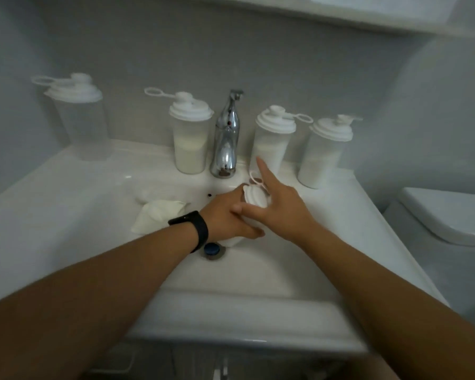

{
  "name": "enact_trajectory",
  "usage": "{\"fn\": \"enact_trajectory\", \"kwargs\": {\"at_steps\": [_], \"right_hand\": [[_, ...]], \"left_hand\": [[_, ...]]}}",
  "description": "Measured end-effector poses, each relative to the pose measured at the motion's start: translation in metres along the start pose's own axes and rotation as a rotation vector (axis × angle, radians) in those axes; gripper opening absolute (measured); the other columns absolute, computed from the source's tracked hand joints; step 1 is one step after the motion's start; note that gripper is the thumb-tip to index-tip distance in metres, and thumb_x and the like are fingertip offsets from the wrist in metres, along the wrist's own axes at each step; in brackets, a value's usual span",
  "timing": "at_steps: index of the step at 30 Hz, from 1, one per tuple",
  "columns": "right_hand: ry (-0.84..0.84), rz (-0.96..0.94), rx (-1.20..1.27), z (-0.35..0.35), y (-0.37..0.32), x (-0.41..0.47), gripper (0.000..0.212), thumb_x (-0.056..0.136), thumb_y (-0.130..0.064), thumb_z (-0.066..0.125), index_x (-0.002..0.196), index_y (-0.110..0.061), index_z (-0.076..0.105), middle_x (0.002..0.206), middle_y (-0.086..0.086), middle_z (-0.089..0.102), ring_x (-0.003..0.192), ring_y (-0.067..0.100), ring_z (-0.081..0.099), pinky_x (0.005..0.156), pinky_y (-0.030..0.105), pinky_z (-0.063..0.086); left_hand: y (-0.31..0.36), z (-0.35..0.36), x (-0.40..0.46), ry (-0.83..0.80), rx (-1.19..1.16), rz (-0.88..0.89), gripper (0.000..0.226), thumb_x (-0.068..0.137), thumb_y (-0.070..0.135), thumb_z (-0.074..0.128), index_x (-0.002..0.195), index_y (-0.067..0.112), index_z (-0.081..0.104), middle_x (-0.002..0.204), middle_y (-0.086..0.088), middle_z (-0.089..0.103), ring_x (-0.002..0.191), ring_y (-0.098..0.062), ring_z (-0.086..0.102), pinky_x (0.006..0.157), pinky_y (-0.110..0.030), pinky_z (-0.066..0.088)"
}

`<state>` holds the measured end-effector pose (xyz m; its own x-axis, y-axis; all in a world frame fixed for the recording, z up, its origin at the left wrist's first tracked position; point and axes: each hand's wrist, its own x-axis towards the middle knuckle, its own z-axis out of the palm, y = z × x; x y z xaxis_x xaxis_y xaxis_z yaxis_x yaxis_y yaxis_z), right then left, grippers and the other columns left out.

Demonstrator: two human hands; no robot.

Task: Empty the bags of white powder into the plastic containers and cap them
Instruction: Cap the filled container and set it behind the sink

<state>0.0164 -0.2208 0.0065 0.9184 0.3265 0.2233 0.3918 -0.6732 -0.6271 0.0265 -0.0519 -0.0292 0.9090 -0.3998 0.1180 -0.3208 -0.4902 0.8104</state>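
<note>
In the sink basin (272, 267) my left hand (225, 215), with a black watch on the wrist, grips a clear plastic container (235, 241) round its body. Its white lid (254, 198) sits on top. My right hand (283, 209) lies against that lid with the index finger and thumb straight; the other fingers are hidden. A white powder bag (157, 215) lies in the basin left of my hands, behind it a crumpled clear bag (146, 192). Three capped containers hold powder on the ledge: one left of the tap (189, 144), two to its right (270, 146) (322, 157).
A capped container (78, 122) without visible powder stands at the far left of the ledge. The chrome tap (226, 138) rises at the back centre. A blue drain plug (211, 248) sits under my left wrist. A toilet cistern (450, 215) is on the right.
</note>
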Motion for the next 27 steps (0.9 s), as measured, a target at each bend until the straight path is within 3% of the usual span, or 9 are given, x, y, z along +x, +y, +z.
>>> {"fn": "enact_trajectory", "kwargs": {"at_steps": [3,6,8,11,13,17,20,23,27], "right_hand": [[-0.053,0.004,0.122,0.008,-0.010,-0.014,0.116,0.068,-0.067,0.073,0.162,-0.037,0.012,0.150,-0.006,0.050,0.137,0.005,0.044,0.106,0.017,0.033],[-0.079,-0.095,0.162,0.021,-0.033,-0.028,0.098,0.073,-0.056,0.082,0.148,-0.057,0.018,0.136,-0.024,0.051,0.125,-0.004,0.049,0.104,0.009,0.037],[-0.077,-0.100,0.247,0.031,-0.046,-0.034,0.090,0.077,-0.048,0.083,0.140,-0.063,0.020,0.132,-0.033,0.051,0.121,-0.008,0.053,0.100,0.008,0.041],[-0.109,-0.099,0.395,0.044,-0.074,-0.035,0.069,0.087,-0.044,0.076,0.144,-0.051,0.037,0.138,-0.020,0.059,0.119,0.000,0.061,0.093,0.014,0.051],[-0.152,-0.105,0.427,0.052,-0.097,-0.031,0.060,0.093,-0.051,0.067,0.147,-0.047,0.041,0.144,-0.014,0.057,0.113,-0.005,0.062,0.088,0.012,0.051],[-0.228,-0.125,0.519,0.070,-0.146,-0.014,0.051,0.097,-0.061,0.054,0.143,-0.063,0.034,0.141,-0.031,0.051,0.113,-0.016,0.058,0.107,0.028,0.045],[-0.248,-0.110,0.628,0.081,-0.171,0.007,0.064,0.094,-0.070,0.051,0.152,-0.055,0.027,0.145,-0.035,0.044,0.127,-0.012,0.048,0.120,0.038,0.035],[-0.189,-0.088,0.704,0.087,-0.194,0.032,0.052,0.102,-0.060,0.046,0.150,-0.047,0.032,0.132,-0.038,0.047,0.130,-0.008,0.044,0.116,0.032,0.033],[-0.095,-0.042,0.725,0.094,-0.200,0.066,0.057,0.103,-0.057,0.047,0.155,-0.043,0.030,0.139,-0.026,0.048,0.133,0.003,0.041,0.118,0.040,0.032]], "left_hand": [[0.011,-0.023,-0.018,-0.153,0.139,-0.031,0.064,0.072,0.035,0.092,0.127,0.042,0.059,0.118,0.026,0.068,0.108,0.009,0.062,0.097,-0.021,0.050],[0.012,-0.052,-0.052,-0.190,0.173,-0.073,0.068,0.069,0.036,0.095,0.127,0.042,0.060,0.122,0.025,0.068,0.112,0.005,0.062,0.102,-0.023,0.050],[0.010,-0.067,-0.072,-0.104,0.117,-0.078,0.070,0.066,0.034,0.096,0.126,0.043,0.062,0.120,0.027,0.070,0.112,0.005,0.064,0.100,-0.021,0.051],[0.011,-0.091,-0.105,0.131,0.001,-0.069,0.064,0.068,0.031,0.097,0.120,0.046,0.063,0.113,0.035,0.069,0.111,0.010,0.064,0.095,-0.013,0.051],[0.011,-0.107,-0.119,0.279,-0.029,-0.061,0.070,0.061,0.047,0.095,0.123,0.042,0.064,0.115,0.033,0.069,0.112,0.010,0.063,0.097,-0.017,0.052],[0.009,-0.142,-0.134,0.503,-0.051,-0.059,0.060,0.070,0.048,0.090,0.125,0.038,0.067,0.118,0.025,0.072,0.110,0.005,0.065,0.097,-0.025,0.051],[0.012,-0.158,-0.128,0.623,-0.045,-0.049,0.052,0.078,0.052,0.082,0.125,0.040,0.064,0.116,0.021,0.072,0.107,0.000,0.068,0.093,-0.029,0.054],[0.009,-0.170,-0.111,0.690,-0.027,-0.048,0.039,0.086,0.041,0.075,0.123,0.040,0.063,0.113,0.019,0.072,0.105,-0.003,0.068,0.089,-0.029,0.053],[-0.011,-0.172,-0.082,0.756,-0.079,-0.146,0.058,0.087,0.032,0.075,0.139,0.033,0.051,0.127,0.013,0.067,0.116,-0.011,0.064,0.096,-0.031,0.051]]}}
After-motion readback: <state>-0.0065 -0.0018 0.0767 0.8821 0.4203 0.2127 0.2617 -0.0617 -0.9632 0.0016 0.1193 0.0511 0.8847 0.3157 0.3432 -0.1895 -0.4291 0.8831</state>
